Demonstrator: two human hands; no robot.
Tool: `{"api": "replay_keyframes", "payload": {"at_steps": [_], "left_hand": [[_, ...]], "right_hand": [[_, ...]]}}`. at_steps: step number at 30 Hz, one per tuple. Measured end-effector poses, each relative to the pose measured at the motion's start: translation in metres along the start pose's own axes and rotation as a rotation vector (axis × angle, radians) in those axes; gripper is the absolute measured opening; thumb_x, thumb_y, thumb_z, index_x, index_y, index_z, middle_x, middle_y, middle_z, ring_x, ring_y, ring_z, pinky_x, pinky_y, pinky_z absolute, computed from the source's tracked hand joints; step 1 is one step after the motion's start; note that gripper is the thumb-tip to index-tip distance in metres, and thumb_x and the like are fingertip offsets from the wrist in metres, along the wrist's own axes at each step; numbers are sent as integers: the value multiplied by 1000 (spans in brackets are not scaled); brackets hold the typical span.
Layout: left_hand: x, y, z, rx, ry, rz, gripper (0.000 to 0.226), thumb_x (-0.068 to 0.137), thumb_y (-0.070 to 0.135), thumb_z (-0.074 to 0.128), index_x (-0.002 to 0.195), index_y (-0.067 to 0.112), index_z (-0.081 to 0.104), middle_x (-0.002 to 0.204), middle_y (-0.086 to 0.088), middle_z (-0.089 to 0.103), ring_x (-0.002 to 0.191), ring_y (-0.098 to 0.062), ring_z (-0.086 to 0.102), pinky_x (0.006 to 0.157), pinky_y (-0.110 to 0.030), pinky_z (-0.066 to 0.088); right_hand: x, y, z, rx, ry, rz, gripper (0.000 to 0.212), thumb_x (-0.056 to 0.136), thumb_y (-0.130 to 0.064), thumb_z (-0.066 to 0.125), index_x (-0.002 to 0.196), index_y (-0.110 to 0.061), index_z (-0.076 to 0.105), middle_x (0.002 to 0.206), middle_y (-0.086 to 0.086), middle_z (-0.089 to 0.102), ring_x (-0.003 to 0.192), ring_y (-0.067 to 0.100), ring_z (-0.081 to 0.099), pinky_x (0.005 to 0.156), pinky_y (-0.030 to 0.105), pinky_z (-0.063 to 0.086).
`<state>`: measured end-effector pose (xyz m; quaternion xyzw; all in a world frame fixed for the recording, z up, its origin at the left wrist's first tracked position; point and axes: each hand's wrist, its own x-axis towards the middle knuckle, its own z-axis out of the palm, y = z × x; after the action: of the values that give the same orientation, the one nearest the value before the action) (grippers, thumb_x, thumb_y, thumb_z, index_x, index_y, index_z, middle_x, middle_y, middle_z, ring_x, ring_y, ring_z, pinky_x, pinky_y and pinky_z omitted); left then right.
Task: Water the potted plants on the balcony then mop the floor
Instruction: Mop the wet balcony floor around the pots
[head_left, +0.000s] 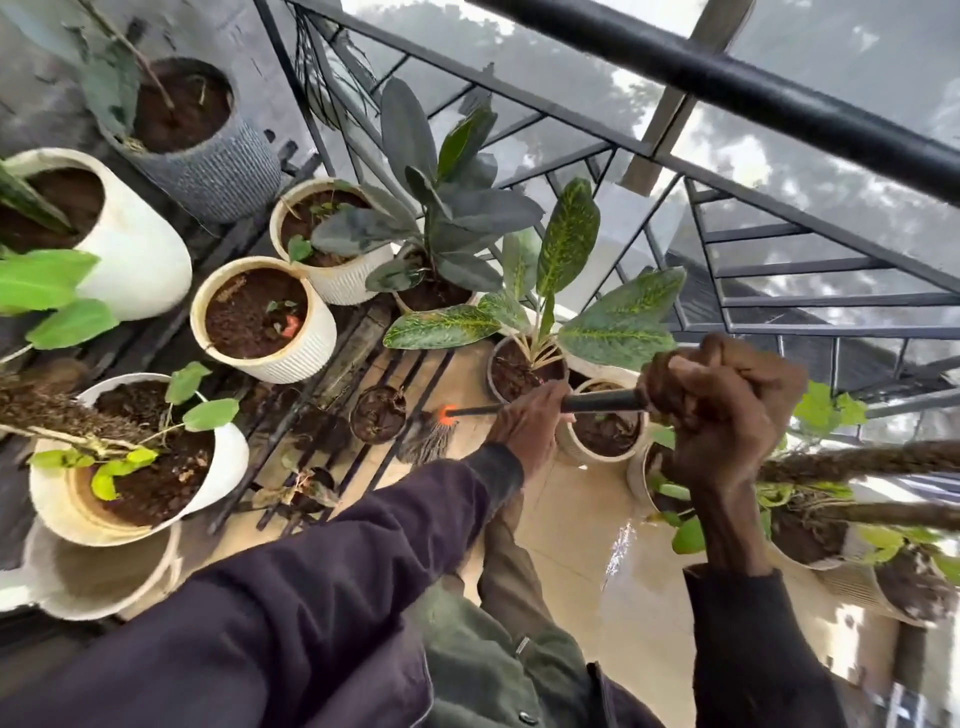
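Head view: tiled balcony floor (566, 525) is looking wet and glossy at lower centre; a black metal railing (779, 93) is running across the upper right. A dark slatted rack (332, 415) is sitting left of centre, carrying pots. Counting pots: one grey ribbed pot (223, 166) at upper left, at least nine pale or small ones elsewhere; far-right cluster too tangled to count. One mop: its handle (597, 402) is crossing mid-frame and the mop head (428, 439) is touching the floor by the rack. Left hand (530, 421) is wrapping the handle mid-shaft; right hand (727, 405) is fisting its top end.
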<state>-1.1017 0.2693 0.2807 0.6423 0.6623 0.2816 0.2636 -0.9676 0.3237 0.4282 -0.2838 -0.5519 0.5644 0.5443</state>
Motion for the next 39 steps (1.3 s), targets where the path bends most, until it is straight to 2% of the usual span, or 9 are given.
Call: {"api": "replay_keyframes", "payload": {"at_steps": [6, 12, 14, 16, 21, 25, 29, 34, 39], "left_hand": [[61, -4, 12, -184, 34, -134, 17, 99, -3, 55, 115, -2, 61, 106, -20, 69, 98, -34, 67, 93, -45, 56], [117, -36, 12, -157, -235, -328, 30, 104, 7, 49, 133, 3, 58, 127, -22, 64, 116, -36, 60, 108, -45, 44], [130, -33, 17, -70, -249, -358, 33, 106, 13, 47, 137, 7, 54, 132, -19, 63, 120, -35, 59, 106, -46, 46], [140, -21, 22, -90, -216, -359, 27, 105, 11, 50, 131, 7, 56, 124, -18, 65, 113, -34, 62, 100, -45, 49], [141, -3, 26, -110, -136, -335, 16, 103, 4, 50, 118, 8, 54, 104, -12, 63, 90, -22, 57, 89, -38, 47], [128, -5, 24, -41, -182, -399, 30, 107, 12, 44, 134, 6, 54, 131, -20, 60, 121, -33, 57, 108, -47, 42], [90, -8, 24, 35, -136, -432, 18, 103, 7, 50, 120, 10, 55, 110, -13, 65, 102, -33, 64, 84, -40, 46], [57, -1, 28, 66, -124, -510, 23, 105, 5, 43, 124, 10, 54, 117, -11, 65, 109, -29, 64, 93, -41, 50], [53, 18, 30, 53, -35, -401, 28, 104, 2, 43, 129, 9, 52, 112, -11, 65, 99, -26, 65, 88, -34, 53]], "right_hand": [[26, 18, 1, -155, 32, 1, 39, 83, -9, 60, 61, -40, 49, 54, -15, 36, 44, 22, 32, 44, 41, 28], [37, 60, 0, -411, 78, 220, 28, 84, -36, 58, 65, -15, 51, 54, -8, 45, 46, 2, 45, 49, 20, 40], [54, 65, -11, -318, 106, 199, 31, 81, -28, 62, 60, -14, 45, 50, 0, 43, 41, 28, 44, 44, 43, 42], [72, 66, -23, -211, 131, 132, 31, 78, -17, 63, 54, -25, 44, 49, -3, 34, 44, 26, 33, 41, 47, 27], [90, 60, -43, -18, 45, 164, 37, 76, -9, 59, 53, -37, 53, 51, -18, 33, 48, 12, 29, 45, 34, 23], [91, 64, -49, 140, -26, 226, 44, 76, 0, 56, 56, -38, 49, 52, -20, 33, 44, 3, 23, 54, 21, 23], [76, 65, -50, 95, -92, 312, 45, 75, 3, 56, 54, -35, 47, 50, -17, 32, 41, 9, 18, 48, 27, 18], [65, 55, -50, 11, -298, 258, 63, 74, 23, 41, 64, -39, 41, 57, -33, 44, 48, -12, 39, 54, 3, 33], [68, 35, -63, 127, -196, 242, 35, 77, -10, 70, 58, -35, 53, 52, -18, 40, 43, 9, 35, 52, 27, 32]]}}
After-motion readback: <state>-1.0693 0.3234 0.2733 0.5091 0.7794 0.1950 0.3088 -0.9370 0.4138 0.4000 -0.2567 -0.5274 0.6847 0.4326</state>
